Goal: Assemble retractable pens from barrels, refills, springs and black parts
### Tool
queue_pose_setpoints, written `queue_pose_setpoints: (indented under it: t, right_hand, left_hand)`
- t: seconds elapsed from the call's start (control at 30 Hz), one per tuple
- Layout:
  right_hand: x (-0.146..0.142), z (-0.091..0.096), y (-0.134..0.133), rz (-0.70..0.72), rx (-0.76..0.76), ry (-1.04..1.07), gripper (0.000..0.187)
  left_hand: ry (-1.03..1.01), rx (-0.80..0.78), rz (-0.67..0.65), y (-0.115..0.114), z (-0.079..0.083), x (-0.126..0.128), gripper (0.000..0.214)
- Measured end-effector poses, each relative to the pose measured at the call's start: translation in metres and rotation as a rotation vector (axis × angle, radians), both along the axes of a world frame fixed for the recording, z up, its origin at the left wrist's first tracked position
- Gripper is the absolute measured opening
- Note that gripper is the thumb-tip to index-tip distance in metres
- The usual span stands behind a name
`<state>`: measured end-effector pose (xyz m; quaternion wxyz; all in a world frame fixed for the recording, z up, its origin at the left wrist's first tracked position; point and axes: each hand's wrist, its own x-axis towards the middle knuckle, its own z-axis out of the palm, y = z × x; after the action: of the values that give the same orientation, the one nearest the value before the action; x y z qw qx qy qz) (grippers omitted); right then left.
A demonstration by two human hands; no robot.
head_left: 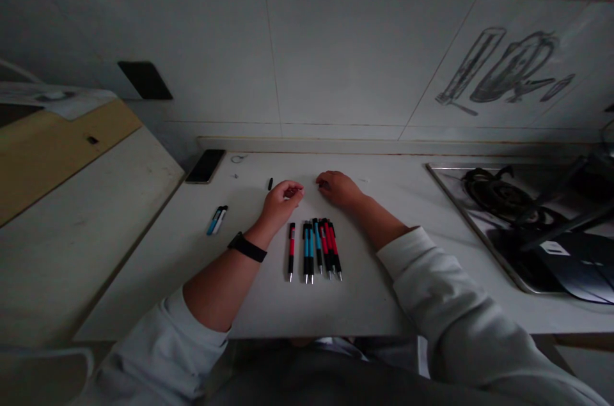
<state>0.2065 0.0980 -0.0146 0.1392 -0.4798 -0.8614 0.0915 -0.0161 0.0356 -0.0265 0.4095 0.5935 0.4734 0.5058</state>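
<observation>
In the head view, the pens [317, 246] lie in a row on the surface [364, 310], between the forearms and nearer the person than the left hand [281, 203] and right hand [339, 188]; they look light, stiff and fairly sturdy, their round barrels probably smooth enough to roll or slip, so a pinch around mid-barrel should suit; their long axes run roughly from wall to person, silver tips towards the person; the lone red pen [291, 249] at the left of the row leans very little, while the rightmost red pen [334, 249] slants, its tip towards the person's right; the left fingers curl towards the thumb near a small black piece [270, 183], the right fingers bend down close to the surface; whether either hand grips anything, I cannot tell.
</observation>
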Motion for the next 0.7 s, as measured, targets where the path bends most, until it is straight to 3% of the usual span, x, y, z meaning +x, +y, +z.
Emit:
queue_pose_setpoints:
  t: [0.43,0.7]
  right_hand:
    - [0.0022,-0.0005,0.0006,0.019,0.012,-0.008,0.026]
    - [0.0064,0.0076,-0.0084,-0.021,0.085,0.095,0.027]
  left_hand:
    - [-0.019,-0.028,-0.01,0.0024,-0.0024,0.0009,0.026]
    - [0.062,0.049,-0.002,0.0027,-0.0041,-0.0011,0.025]
